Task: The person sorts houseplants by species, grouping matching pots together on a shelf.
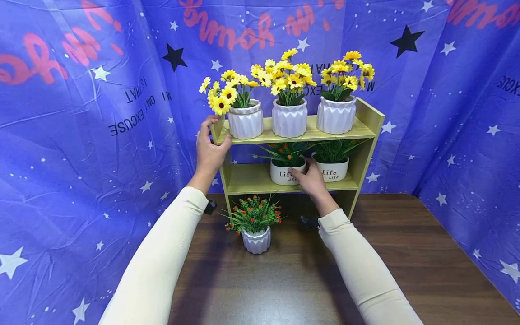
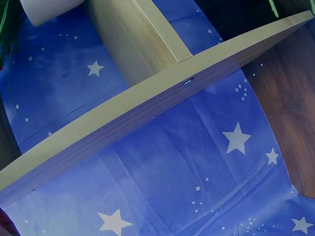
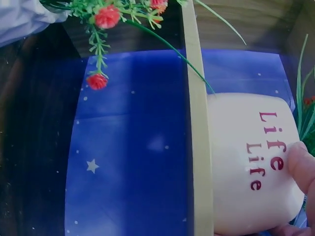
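A small wooden shelf (image 1: pixel 252 179) stands on the table with potted artificial plants on it. My left hand (image 1: pixel 210 151) grips its upper left corner, the thumb at the front edge of the top board and the fingers over the side panel. On the middle board, my right hand (image 1: pixel 313 180) holds a white planter (image 1: pixel 280 175) marked "Life", with green leaves and orange flowers. In the right wrist view, my thumb (image 3: pixel 301 164) presses on the front of that planter (image 3: pixel 246 162). Just right of the hand stands a second "Life" planter (image 1: pixel 339 171).
Three ribbed white pots of yellow flowers, left (image 1: pixel 245 122), middle (image 1: pixel 290 121) and right (image 1: pixel 336 117), line the top board. A ribbed pot with red flowers (image 1: pixel 257 241) stands on the brown table (image 1: pixel 284 289), before the shelf's lower left. Blue star-printed cloth (image 1: pixel 101 149) hangs around.
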Demonstrator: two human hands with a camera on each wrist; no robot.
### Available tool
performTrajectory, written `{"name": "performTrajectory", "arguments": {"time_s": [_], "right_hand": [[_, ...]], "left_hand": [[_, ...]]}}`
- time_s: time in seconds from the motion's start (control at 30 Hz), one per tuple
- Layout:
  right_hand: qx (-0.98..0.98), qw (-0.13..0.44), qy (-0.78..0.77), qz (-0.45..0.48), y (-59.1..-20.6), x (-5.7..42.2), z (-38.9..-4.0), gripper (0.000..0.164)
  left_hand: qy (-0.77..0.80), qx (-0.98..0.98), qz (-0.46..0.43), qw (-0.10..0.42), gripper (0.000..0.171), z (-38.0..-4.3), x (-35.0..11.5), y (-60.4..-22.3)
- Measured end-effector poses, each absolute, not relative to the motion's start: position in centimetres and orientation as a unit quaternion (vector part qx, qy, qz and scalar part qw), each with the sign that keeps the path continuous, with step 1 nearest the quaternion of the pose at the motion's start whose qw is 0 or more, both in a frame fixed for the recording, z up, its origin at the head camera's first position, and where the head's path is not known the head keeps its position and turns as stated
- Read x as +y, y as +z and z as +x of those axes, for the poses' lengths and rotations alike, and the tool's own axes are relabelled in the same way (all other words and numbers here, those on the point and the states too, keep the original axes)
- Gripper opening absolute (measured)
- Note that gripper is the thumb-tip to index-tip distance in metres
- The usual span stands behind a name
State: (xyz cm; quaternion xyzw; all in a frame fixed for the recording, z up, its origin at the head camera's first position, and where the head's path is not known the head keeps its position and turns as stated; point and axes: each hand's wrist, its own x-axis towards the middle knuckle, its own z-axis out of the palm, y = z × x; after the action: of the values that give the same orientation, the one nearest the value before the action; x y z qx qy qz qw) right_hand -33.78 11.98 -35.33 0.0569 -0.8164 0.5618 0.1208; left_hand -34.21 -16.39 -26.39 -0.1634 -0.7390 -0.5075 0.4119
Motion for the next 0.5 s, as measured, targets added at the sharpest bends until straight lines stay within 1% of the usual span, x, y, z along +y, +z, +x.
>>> {"name": "performTrajectory", "arguments": {"time_s": [0.13,0.27,0.33,0.43,0.5], "right_hand": [[-0.810,0.142,0.566,0.056,-35.9,11.9,-33.6,0.070],[-0.793,0.168,0.584,0.039,-36.6,11.8,-32.7,0.069],[-0.787,0.190,0.587,0.024,-37.0,11.8,-31.7,0.063],[-0.779,0.221,0.586,0.008,-37.9,11.6,-30.2,0.048],[-0.772,0.229,0.592,0.005,-38.7,11.4,-29.0,0.040]], "left_hand": [[-0.509,-0.738,-0.164,0.412,0.047,-34.3,-16.3,-26.4],[-0.510,-0.740,-0.164,0.407,0.047,-34.4,-16.3,-26.5],[-0.509,-0.741,-0.163,0.406,0.046,-34.4,-16.3,-26.5],[-0.510,-0.740,-0.162,0.407,0.047,-34.3,-16.3,-26.4],[-0.511,-0.740,-0.161,0.407,0.047,-34.2,-16.3,-26.3]]}}
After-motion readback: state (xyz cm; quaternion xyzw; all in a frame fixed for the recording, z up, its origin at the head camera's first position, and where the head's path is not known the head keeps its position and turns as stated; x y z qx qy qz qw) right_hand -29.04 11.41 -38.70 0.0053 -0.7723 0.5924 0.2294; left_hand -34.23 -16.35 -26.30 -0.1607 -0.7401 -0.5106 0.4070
